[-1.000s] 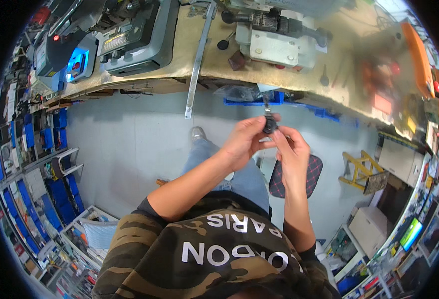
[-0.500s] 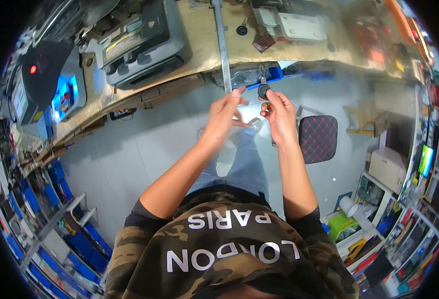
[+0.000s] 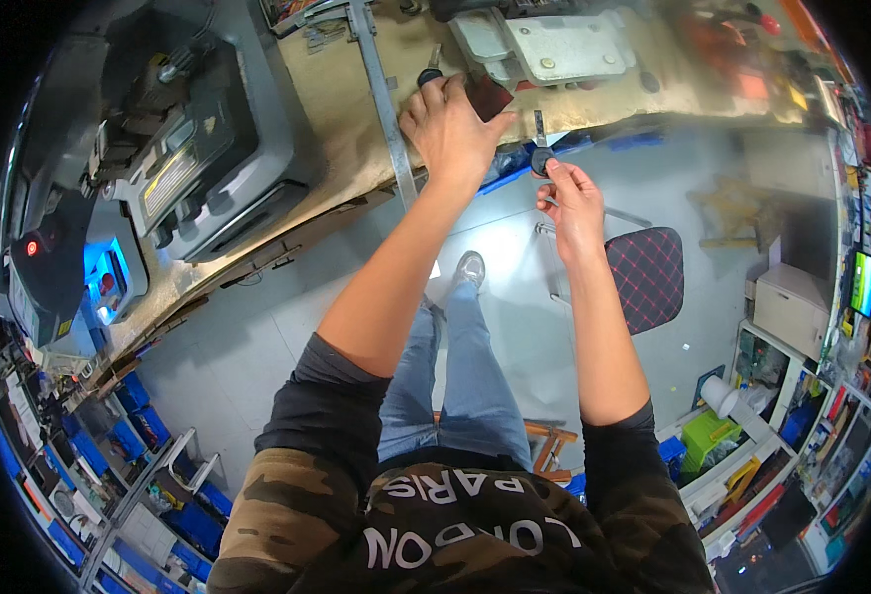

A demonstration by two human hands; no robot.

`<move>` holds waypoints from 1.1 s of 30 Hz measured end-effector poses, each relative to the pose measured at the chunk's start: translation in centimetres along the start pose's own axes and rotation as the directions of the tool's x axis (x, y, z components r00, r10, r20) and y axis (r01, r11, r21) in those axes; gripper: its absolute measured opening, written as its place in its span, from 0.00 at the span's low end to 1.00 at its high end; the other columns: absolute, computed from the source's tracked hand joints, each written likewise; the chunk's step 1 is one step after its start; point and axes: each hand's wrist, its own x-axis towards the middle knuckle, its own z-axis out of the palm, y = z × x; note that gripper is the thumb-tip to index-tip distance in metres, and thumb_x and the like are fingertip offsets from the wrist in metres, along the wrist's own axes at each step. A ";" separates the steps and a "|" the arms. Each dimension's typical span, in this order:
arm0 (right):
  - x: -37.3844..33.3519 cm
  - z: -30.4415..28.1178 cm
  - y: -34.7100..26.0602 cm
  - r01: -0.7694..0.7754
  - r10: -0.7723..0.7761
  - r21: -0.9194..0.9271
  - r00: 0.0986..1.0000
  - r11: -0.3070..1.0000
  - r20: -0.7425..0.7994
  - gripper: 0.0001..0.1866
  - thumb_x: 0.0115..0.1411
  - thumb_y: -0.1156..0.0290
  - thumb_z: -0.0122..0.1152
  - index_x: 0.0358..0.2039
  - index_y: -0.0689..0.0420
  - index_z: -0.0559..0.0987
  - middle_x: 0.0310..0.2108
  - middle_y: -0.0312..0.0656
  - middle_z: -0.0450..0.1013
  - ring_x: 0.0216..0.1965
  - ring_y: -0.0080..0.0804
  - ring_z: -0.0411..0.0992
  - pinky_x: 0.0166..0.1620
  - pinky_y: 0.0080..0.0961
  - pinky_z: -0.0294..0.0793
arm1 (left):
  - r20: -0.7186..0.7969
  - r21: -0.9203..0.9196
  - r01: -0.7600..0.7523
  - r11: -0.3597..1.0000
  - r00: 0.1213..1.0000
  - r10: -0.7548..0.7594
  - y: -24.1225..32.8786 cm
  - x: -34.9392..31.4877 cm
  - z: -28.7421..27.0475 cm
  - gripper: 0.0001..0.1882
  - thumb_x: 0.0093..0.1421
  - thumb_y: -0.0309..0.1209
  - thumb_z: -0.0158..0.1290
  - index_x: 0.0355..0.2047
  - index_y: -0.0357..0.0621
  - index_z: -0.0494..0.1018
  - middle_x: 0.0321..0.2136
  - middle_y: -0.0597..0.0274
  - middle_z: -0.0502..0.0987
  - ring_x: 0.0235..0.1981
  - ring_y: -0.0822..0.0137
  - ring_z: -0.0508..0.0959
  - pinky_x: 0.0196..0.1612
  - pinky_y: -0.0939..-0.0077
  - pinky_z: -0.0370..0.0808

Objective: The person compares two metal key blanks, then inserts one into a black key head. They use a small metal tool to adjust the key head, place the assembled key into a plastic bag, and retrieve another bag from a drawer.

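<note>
One key [image 3: 541,153] is off the surface [image 3: 337,99], pinched in the right hand [image 3: 574,203]. A second key [image 3: 430,76] lies there at the left hand's [image 3: 452,129] fingertips, thumb spread, seemingly empty; whether they touch is unclear.

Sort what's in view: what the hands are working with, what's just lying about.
In use:
- black-headed key in the right hand
- second key on the bench, by the left hand

Apparently lying about:
- long metal rule
- dark red piece
- quilted stool
</note>
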 end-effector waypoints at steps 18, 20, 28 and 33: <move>-2.0 -0.6 -6.6 -0.123 0.153 -0.137 0.959 0.983 0.238 0.07 0.55 0.68 0.54 0.27 0.57 0.70 0.27 0.45 0.73 0.20 0.22 0.69 0.28 0.19 0.70 | -0.030 -0.113 -0.324 0.939 0.946 0.323 -1.4 -0.8 -1.7 0.21 0.39 0.37 0.60 0.35 0.49 0.71 0.33 0.66 0.71 0.40 0.61 0.67 0.49 0.63 0.57; -2.3 -0.3 -6.9 -0.135 0.181 -0.187 0.950 0.973 0.253 0.07 0.55 0.68 0.54 0.27 0.57 0.71 0.27 0.45 0.73 0.20 0.22 0.70 0.28 0.18 0.70 | 0.012 -0.129 -0.364 0.922 0.929 0.369 -1.8 -0.8 -2.3 0.21 0.37 0.36 0.61 0.35 0.50 0.72 0.32 0.68 0.71 0.40 0.62 0.67 0.49 0.63 0.57; -2.4 -0.1 -7.2 -0.138 0.223 -0.290 0.934 0.947 0.281 0.07 0.55 0.69 0.54 0.27 0.60 0.71 0.25 0.45 0.73 0.21 0.23 0.72 0.28 0.19 0.72 | 0.050 -0.158 -0.448 0.880 0.886 0.460 -1.6 -0.8 -3.6 0.20 0.37 0.32 0.60 0.35 0.51 0.72 0.32 0.67 0.72 0.39 0.62 0.68 0.47 0.66 0.59; -2.3 -0.5 -7.5 -0.137 0.225 -0.289 0.927 0.948 0.301 0.08 0.54 0.69 0.55 0.28 0.61 0.73 0.26 0.44 0.74 0.22 0.24 0.73 0.28 0.19 0.73 | 0.066 -0.200 -0.448 0.871 0.881 0.468 -1.6 -0.8 -4.3 0.20 0.37 0.31 0.59 0.35 0.51 0.73 0.32 0.67 0.72 0.39 0.61 0.68 0.48 0.66 0.59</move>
